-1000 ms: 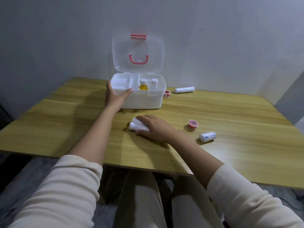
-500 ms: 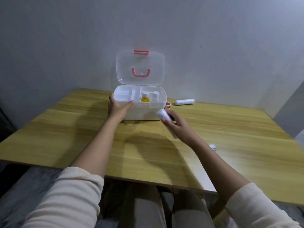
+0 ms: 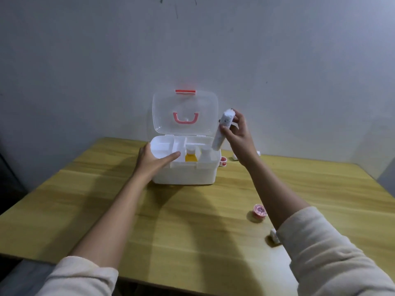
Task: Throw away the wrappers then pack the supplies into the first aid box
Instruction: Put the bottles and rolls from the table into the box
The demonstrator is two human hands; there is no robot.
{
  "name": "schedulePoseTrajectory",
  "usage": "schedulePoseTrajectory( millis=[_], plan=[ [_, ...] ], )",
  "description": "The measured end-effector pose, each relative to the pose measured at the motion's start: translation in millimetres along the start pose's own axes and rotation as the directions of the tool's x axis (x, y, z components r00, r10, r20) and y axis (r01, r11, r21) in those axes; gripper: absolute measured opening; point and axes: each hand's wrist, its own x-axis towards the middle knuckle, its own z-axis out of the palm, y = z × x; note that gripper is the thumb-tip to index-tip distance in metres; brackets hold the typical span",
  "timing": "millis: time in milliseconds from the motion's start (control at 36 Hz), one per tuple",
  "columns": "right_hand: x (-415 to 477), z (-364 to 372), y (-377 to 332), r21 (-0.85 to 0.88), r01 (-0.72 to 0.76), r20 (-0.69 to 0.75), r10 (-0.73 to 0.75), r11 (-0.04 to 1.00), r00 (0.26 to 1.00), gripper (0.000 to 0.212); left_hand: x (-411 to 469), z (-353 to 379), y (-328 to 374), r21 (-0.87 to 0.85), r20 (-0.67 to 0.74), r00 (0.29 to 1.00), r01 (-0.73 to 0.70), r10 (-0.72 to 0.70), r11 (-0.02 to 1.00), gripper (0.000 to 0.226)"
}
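Note:
The white first aid box (image 3: 183, 174) stands open on the wooden table (image 3: 192, 227), its clear lid (image 3: 185, 113) upright against the wall. Inside stand a yellow bottle (image 3: 190, 155) and a white bottle (image 3: 205, 155). My left hand (image 3: 152, 160) rests on the box's front left corner, thumb at the side, fingers over the rim. My right hand (image 3: 237, 135) holds a white bandage roll (image 3: 223, 129) nearly upright above the box's right end.
A pink tape roll (image 3: 260, 211) lies on the table to the right, and a white bandage roll (image 3: 274, 236) peeks out beside my right sleeve. Another pink tape roll (image 3: 223, 161) and a white roll (image 3: 235, 157) lie behind the box's right side.
My right hand picked the bandage roll off the table and carried it up and right, above the box's right end. The left hand stayed on the box. The camera tilted up.

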Motion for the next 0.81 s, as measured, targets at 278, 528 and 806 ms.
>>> schedulePoseTrajectory(
  millis=[278,528,806],
  plan=[
    [13.3,5.7,35.2,-0.105,-0.11,0.174,0.127,0.988,0.977,0.045,-4.2,-1.3,-2.9,0.075,0.006,0.998,-0.059,0.059,0.995,0.11],
    [9.9,2.0,52.1,-0.298,-0.117,0.225,0.189,0.947,0.956,0.048,-8.1,1.7,-2.1,0.058,-0.02,0.998,-0.057,0.058,0.997,0.101],
    [13.9,2.1,49.9,-0.424,-0.066,0.282,0.201,0.903,0.938,0.038,-8.9,7.6,-0.9,0.036,-0.048,0.996,-0.08,0.081,0.996,0.094]
  ],
)
